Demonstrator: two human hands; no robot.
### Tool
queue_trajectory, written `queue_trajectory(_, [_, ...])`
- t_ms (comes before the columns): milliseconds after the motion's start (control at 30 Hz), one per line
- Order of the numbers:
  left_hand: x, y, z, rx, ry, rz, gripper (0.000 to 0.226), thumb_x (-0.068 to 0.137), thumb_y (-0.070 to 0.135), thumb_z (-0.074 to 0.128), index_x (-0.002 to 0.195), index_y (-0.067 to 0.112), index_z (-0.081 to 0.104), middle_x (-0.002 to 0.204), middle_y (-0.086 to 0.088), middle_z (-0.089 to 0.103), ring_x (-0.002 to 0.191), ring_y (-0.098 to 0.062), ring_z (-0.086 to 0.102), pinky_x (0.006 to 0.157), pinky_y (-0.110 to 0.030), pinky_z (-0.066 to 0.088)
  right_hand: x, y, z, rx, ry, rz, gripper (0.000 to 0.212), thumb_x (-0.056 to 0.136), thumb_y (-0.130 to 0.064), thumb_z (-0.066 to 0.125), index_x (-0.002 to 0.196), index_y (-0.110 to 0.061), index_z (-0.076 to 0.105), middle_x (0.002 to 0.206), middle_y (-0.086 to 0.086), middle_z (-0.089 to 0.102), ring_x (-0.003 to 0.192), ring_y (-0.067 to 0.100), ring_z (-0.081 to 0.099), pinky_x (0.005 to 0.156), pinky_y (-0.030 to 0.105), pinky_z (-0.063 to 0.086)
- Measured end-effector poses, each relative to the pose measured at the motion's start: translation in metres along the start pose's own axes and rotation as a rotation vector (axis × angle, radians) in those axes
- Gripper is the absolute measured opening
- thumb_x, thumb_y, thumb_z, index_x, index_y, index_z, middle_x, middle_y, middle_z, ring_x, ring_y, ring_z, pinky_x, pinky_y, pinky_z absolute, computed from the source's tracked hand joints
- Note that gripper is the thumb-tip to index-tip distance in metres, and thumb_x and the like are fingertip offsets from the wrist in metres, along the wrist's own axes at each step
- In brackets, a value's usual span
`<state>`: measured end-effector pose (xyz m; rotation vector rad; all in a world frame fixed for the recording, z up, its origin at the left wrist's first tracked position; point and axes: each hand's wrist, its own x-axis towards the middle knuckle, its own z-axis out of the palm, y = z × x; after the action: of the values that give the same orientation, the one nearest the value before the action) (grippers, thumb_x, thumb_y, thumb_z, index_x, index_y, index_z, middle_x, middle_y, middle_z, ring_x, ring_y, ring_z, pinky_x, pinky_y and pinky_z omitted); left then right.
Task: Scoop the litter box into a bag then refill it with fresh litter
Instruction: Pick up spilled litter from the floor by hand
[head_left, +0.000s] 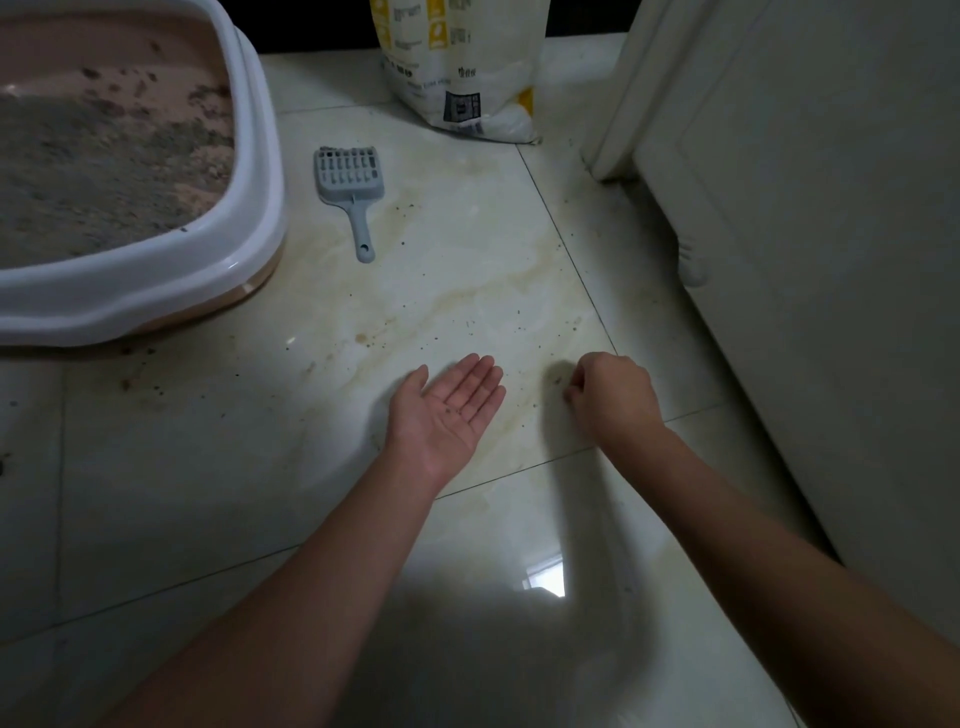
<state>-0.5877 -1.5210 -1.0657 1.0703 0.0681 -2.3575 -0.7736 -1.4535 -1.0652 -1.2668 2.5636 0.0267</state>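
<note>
The litter box (260, 156), pink with a white rim, stands at the upper left with grey used litter inside. A grey slotted scoop (349, 187) lies on the floor to its right, handle towards me. The white and yellow litter bag (462, 67) stands upright at the top middle. My left hand (447, 410) is held palm up just above the floor, fingers straight, with a few dark litter crumbs on the palm. To its right, my right hand (613, 395) has its fingers curled down at the floor, pinching at scattered litter crumbs (558, 379); what it holds is hidden.
Glossy cream floor tiles (260, 493) carry yellowish stains and scattered litter grains around the box and in front of my hands. A white cabinet or door (805, 208) fills the right side, close to my right arm.
</note>
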Motion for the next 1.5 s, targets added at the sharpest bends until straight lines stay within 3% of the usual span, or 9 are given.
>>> queue_trajectory(367, [-0.002, 0.005, 0.005, -0.003, -0.008, 0.010, 0.055, 0.103, 0.039, 0.036, 0.119, -0.006, 0.062, 0.116, -0.021, 0.070, 0.107, -0.032, 0.067, 0.101, -0.045, 0.049, -0.004, 0.000, 0.007, 0.014, 0.026, -0.046, 0.009, 0.095, -0.012, 0.045, 0.092, -0.010, 0.054, 0.087, 0.006, 0.056, 0.076, 0.021, 0.049, 0.063, 0.032, 0.038])
queue_trajectory(567, [0.002, 0.000, 0.008, 0.013, -0.007, 0.006, 0.056, 0.103, 0.040, 0.036, 0.121, -0.006, 0.061, 0.116, -0.021, 0.069, 0.110, -0.033, 0.066, 0.101, -0.045, 0.049, -0.026, -0.016, 0.003, 0.300, 0.142, -0.221, 0.008, 0.089, -0.013, 0.052, 0.082, -0.016, 0.052, 0.073, -0.003, 0.056, 0.066, 0.016, 0.052, 0.059, 0.027, 0.038])
queue_trajectory(700, [0.006, -0.006, 0.013, 0.038, 0.000, 0.001, 0.056, 0.103, 0.040, 0.035, 0.122, -0.005, 0.061, 0.117, -0.020, 0.069, 0.107, -0.031, 0.067, 0.091, -0.040, 0.053, -0.040, -0.036, -0.011, 0.532, 0.174, -0.262, 0.010, 0.083, -0.015, 0.060, 0.083, -0.023, 0.053, 0.066, -0.009, 0.057, 0.062, 0.006, 0.053, 0.055, 0.013, 0.037])
queue_trajectory(833, [0.013, -0.011, 0.022, 0.080, -0.001, -0.010, 0.056, 0.102, 0.044, 0.034, 0.123, 0.001, 0.063, 0.113, -0.017, 0.070, 0.097, -0.031, 0.072, 0.083, -0.040, 0.055, -0.049, -0.053, -0.021, 0.610, 0.146, -0.317, 0.010, 0.082, -0.018, 0.059, 0.086, -0.026, 0.054, 0.070, -0.010, 0.062, 0.065, 0.008, 0.058, 0.061, 0.026, 0.049])
queue_trajectory(900, [0.016, -0.014, 0.031, 0.079, -0.019, -0.022, 0.058, 0.102, 0.045, 0.033, 0.127, 0.001, 0.061, 0.119, -0.018, 0.067, 0.096, -0.032, 0.071, 0.078, -0.040, 0.056, -0.049, -0.054, -0.024, 0.602, 0.154, -0.339, 0.010, 0.082, -0.020, 0.059, 0.087, -0.027, 0.054, 0.072, -0.011, 0.062, 0.067, 0.008, 0.058, 0.061, 0.026, 0.049])
queue_trajectory(1000, [0.021, -0.019, 0.048, 0.114, -0.066, -0.022, 0.059, 0.103, 0.044, 0.030, 0.132, 0.001, 0.058, 0.129, -0.018, 0.064, 0.110, -0.029, 0.067, 0.085, -0.038, 0.055, -0.043, -0.047, -0.029, 0.578, 0.187, -0.338, 0.012, 0.083, -0.022, 0.061, 0.094, -0.026, 0.055, 0.075, -0.012, 0.061, 0.067, 0.007, 0.057, 0.059, 0.024, 0.046])
queue_trajectory(1167, [0.027, -0.034, 0.074, 0.110, -0.118, -0.021, 0.059, 0.103, 0.043, 0.029, 0.129, 0.000, 0.059, 0.119, -0.018, 0.069, 0.102, -0.028, 0.071, 0.084, -0.038, 0.054, -0.038, -0.029, -0.037, 0.578, 0.222, -0.300, 0.018, 0.086, -0.026, 0.062, 0.104, -0.025, 0.060, 0.081, -0.010, 0.067, 0.070, 0.008, 0.062, 0.063, 0.027, 0.051])
queue_trajectory(1367, [0.032, -0.040, 0.088, 0.026, -0.116, 0.018, 0.058, 0.104, 0.043, 0.029, 0.126, -0.001, 0.060, 0.118, -0.018, 0.069, 0.110, -0.031, 0.066, 0.101, -0.041, 0.049, -0.025, 0.002, -0.046, 0.750, 0.322, -0.221, 0.014, 0.084, -0.013, 0.061, 0.091, -0.025, 0.065, 0.078, -0.015, 0.066, 0.073, 0.004, 0.061, 0.065, 0.020, 0.049])
queue_trajectory(1500, [0.038, -0.023, 0.082, -0.094, -0.095, 0.080, 0.057, 0.104, 0.040, 0.031, 0.118, -0.008, 0.061, 0.115, -0.024, 0.069, 0.111, -0.035, 0.065, 0.101, -0.047, 0.048, 0.013, 0.026, -0.027, 0.553, 0.272, -0.187, 0.018, 0.086, -0.017, 0.060, 0.102, -0.020, 0.067, 0.094, -0.005, 0.066, 0.087, 0.010, 0.061, 0.078, 0.029, 0.051])
